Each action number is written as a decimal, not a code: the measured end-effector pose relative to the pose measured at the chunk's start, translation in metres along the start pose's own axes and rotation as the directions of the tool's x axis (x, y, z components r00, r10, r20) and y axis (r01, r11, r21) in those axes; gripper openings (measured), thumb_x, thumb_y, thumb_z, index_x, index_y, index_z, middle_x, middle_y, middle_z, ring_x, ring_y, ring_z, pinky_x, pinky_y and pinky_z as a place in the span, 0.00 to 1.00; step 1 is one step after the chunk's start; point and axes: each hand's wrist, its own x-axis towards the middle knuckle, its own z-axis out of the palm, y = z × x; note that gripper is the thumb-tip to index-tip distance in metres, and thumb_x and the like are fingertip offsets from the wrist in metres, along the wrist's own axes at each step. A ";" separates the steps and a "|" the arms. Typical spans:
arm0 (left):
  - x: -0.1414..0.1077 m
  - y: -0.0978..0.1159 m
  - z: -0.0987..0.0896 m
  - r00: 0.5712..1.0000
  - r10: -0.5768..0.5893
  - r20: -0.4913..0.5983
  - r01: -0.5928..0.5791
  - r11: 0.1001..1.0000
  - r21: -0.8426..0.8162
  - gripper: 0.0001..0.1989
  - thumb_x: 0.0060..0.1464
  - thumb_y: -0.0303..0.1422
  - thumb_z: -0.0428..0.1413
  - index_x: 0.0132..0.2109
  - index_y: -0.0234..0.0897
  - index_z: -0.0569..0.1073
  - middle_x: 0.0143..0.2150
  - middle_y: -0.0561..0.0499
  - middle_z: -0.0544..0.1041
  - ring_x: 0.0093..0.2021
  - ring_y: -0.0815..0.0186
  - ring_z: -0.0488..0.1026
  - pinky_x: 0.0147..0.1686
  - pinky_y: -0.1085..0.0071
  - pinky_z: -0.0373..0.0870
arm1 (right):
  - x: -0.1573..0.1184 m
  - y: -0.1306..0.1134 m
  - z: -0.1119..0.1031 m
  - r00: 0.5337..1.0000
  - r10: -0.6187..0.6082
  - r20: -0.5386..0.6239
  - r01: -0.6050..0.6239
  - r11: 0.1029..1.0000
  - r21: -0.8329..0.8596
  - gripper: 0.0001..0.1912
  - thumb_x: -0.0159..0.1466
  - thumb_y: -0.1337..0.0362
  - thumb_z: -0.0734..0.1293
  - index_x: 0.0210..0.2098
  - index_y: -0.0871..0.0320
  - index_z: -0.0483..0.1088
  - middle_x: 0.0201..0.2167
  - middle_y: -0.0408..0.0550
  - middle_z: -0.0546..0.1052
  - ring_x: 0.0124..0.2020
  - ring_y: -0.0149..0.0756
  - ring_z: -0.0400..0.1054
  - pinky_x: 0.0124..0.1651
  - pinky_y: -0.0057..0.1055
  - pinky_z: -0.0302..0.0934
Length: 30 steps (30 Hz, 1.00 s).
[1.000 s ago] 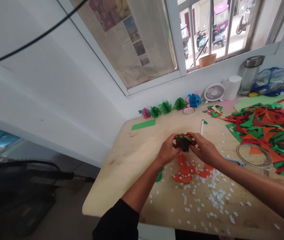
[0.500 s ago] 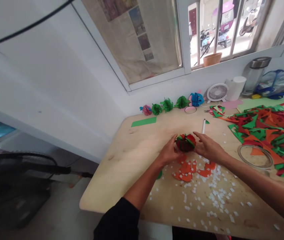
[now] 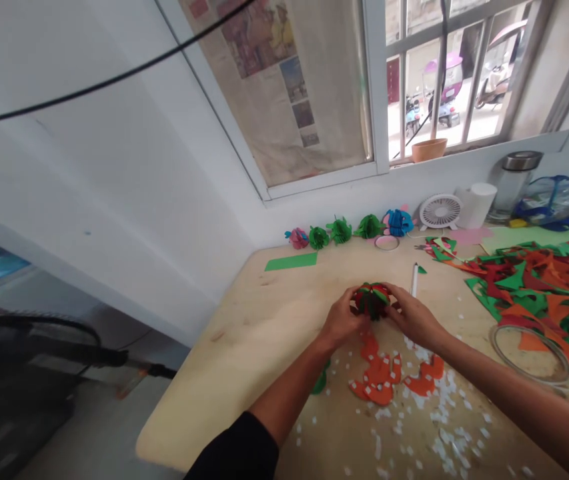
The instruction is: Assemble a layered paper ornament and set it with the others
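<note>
Between my two hands is a round folded-paper ornament in dark red and green. My left hand grips its left side, fingers curled around the edge. On the opposite side, my right hand holds it with thumb and fingers. Just below lie orange paper cutouts dotted with small white squares, with more orange pieces to the right. A green paper piece shows partly behind my left forearm. Many white paper squares are scattered over the wooden table.
Green, pink and blue paper ornaments line the wall. A pile of paper scraps, a tape roll and a white pen lie to the right. Behind stand a small fan and a glass bottle. A green strip lies left.
My right hand has closed in on the ornament, and its fingers now touch it. The ornament has turned, showing its folded layers. The camera view has tilted upward.
</note>
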 end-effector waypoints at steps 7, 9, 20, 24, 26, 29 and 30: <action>0.067 0.015 -0.032 1.000 -0.025 0.000 0.025 1.000 -0.003 0.30 0.43 0.24 0.61 0.56 0.37 0.68 0.46 0.44 0.77 0.36 0.66 0.75 0.31 0.74 0.72 | 0.076 -0.002 -0.012 0.996 0.035 -0.081 -0.039 0.998 -0.049 0.26 0.61 0.70 0.62 0.58 0.53 0.62 0.50 0.51 0.75 0.36 0.38 0.75 0.42 0.34 0.66; 0.091 0.016 -0.040 0.999 -0.038 0.000 0.038 0.999 -0.004 0.32 0.43 0.24 0.61 0.57 0.37 0.67 0.46 0.44 0.77 0.36 0.66 0.75 0.27 0.76 0.71 | 0.103 0.000 -0.012 0.994 0.048 -0.097 -0.055 0.996 -0.076 0.25 0.60 0.69 0.63 0.58 0.53 0.64 0.49 0.51 0.76 0.37 0.40 0.75 0.41 0.34 0.65; 0.191 -0.020 -0.059 0.981 -0.116 -0.155 0.123 0.992 0.037 0.39 0.40 0.23 0.65 0.61 0.34 0.63 0.51 0.40 0.76 0.45 0.58 0.75 0.40 0.65 0.75 | 0.203 0.032 -0.004 0.978 0.171 -0.118 -0.189 0.968 -0.164 0.29 0.60 0.65 0.64 0.60 0.62 0.60 0.51 0.59 0.76 0.49 0.48 0.71 0.43 0.34 0.63; 0.197 -0.038 -0.053 0.965 -0.150 -0.216 0.166 0.984 0.061 0.39 0.40 0.24 0.66 0.61 0.33 0.63 0.52 0.37 0.75 0.47 0.56 0.75 0.44 0.62 0.73 | 0.200 0.041 0.001 0.972 0.210 -0.103 -0.225 0.959 -0.171 0.28 0.60 0.63 0.65 0.59 0.62 0.61 0.51 0.60 0.76 0.50 0.52 0.71 0.43 0.36 0.64; 0.198 -0.043 -0.051 0.958 -0.161 -0.237 0.182 0.981 0.070 0.37 0.42 0.25 0.65 0.61 0.32 0.64 0.52 0.36 0.75 0.46 0.56 0.76 0.44 0.62 0.73 | 0.198 0.043 0.001 0.969 0.223 -0.103 -0.238 0.956 -0.172 0.27 0.61 0.63 0.64 0.59 0.61 0.61 0.51 0.59 0.76 0.51 0.52 0.71 0.44 0.37 0.64; 0.199 -0.046 -0.048 0.952 -0.167 -0.255 0.192 0.979 0.075 0.33 0.45 0.26 0.64 0.59 0.32 0.65 0.50 0.38 0.76 0.45 0.58 0.76 0.43 0.64 0.73 | 0.199 0.043 0.002 0.963 0.248 -0.109 -0.264 0.949 -0.174 0.24 0.63 0.65 0.63 0.59 0.62 0.61 0.50 0.60 0.76 0.51 0.51 0.70 0.46 0.39 0.64; 0.199 -0.046 -0.047 0.951 -0.167 -0.258 0.192 0.978 0.075 0.31 0.45 0.26 0.64 0.58 0.32 0.66 0.48 0.39 0.77 0.45 0.59 0.76 0.43 0.65 0.73 | 0.200 0.042 0.003 0.961 0.255 -0.110 -0.271 0.947 -0.174 0.23 0.64 0.65 0.63 0.59 0.62 0.62 0.50 0.60 0.75 0.51 0.51 0.70 0.47 0.39 0.64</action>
